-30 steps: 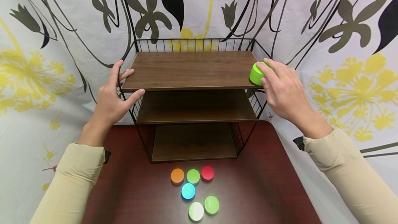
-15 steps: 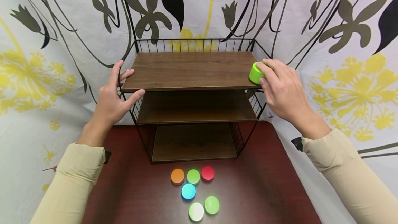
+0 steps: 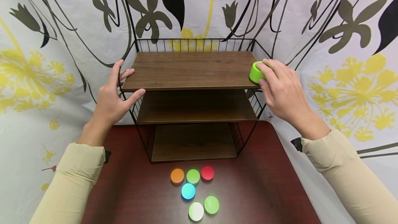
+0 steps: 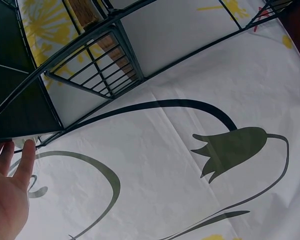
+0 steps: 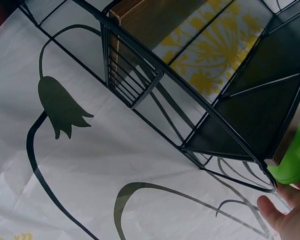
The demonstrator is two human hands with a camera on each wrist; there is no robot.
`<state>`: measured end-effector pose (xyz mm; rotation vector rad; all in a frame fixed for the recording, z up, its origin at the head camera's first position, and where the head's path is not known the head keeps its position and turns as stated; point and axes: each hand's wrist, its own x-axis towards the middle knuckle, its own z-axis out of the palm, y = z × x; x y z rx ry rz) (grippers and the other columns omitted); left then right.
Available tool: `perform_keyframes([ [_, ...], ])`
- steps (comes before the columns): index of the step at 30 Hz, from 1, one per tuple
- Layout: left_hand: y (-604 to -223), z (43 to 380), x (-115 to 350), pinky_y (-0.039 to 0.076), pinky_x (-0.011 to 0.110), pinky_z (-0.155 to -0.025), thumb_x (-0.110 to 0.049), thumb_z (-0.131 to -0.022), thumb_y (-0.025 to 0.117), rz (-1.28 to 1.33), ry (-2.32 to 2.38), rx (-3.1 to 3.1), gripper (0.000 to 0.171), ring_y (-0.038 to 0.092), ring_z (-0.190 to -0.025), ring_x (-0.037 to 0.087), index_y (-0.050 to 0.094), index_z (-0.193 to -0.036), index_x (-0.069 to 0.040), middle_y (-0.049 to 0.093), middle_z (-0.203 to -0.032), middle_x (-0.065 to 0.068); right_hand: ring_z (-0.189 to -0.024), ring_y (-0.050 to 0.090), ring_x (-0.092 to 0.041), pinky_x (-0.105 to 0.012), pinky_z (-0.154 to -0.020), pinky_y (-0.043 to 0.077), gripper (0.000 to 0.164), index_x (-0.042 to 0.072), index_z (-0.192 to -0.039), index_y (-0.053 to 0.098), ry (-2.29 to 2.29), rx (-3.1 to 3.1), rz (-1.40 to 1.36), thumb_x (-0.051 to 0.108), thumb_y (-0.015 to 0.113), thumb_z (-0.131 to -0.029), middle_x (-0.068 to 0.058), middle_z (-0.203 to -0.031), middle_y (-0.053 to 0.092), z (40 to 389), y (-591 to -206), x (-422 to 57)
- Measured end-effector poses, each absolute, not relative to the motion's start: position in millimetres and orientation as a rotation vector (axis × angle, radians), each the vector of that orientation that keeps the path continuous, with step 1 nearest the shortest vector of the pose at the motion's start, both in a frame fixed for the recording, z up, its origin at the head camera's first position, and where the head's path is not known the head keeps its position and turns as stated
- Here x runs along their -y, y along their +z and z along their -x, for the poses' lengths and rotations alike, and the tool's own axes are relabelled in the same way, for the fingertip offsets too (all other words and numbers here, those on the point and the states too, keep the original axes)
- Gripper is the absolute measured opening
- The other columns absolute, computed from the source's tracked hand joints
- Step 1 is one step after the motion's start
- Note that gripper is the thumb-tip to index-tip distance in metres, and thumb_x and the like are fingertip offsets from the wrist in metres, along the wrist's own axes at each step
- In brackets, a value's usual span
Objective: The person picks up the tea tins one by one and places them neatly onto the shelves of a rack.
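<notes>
My right hand (image 3: 281, 87) grips a bright green short cylinder (image 3: 256, 74) at the right front corner of the top shelf (image 3: 192, 70), fingers over its top and thumb at its side. In the right wrist view the green cylinder (image 5: 292, 160) shows beside the shelf's wooden edge, partly hidden. At the other end, my left hand (image 3: 111, 101) spans the left front corner of the rack with extended fingers; the thumb points along the front edge and one fingertip lies over the shelf board. The left wrist view catches its fingers (image 4: 25, 162) right at the rack's corner.
The black wire rack has a middle shelf (image 3: 197, 108) and a bottom shelf (image 3: 194, 142). In front, on the dark red table (image 3: 124, 193), lie an orange disc (image 3: 177, 176), a red disc (image 3: 207, 173), a blue disc (image 3: 188, 191) and several green ones (image 3: 211, 205). Patterned cloth (image 3: 342, 85) surrounds it.
My right hand has shifted very slightly inward around the green cylinder, which stays at the shelf's corner. The left hand and the discs have not moved.
</notes>
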<state>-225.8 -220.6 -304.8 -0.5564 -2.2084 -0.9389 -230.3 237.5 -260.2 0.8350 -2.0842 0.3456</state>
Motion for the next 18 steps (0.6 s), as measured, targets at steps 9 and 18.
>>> perform_keyframes([
  [9,-305.3,225.5,220.6,0.041,0.054,-0.099,-0.029,-0.087,0.079,0.556,-0.937,2.207,0.087,0.051,-0.133,0.024,0.028,-0.157,-0.023,0.06,-0.139,0.001,-0.125,0.052,-0.038,-0.06,-0.09,0.037,0.04,0.004,-0.132,0.06,0.36,2.094,-0.812,0.005,0.061,-0.092,-0.019,-0.132,0.058,230.0,-261.6,-236.4],
  [18,-305.1,225.3,219.8,0.041,0.054,-0.098,-0.032,-0.088,0.077,0.549,-0.932,2.212,0.085,0.051,-0.133,0.024,0.028,-0.157,-0.022,0.06,-0.139,0.001,-0.127,0.05,-0.037,-0.06,-0.092,0.037,0.044,0.005,-0.134,0.058,0.352,2.128,-0.799,0.018,0.059,-0.092,-0.019,-0.135,0.056,228.0,-261.5,-240.2],
])
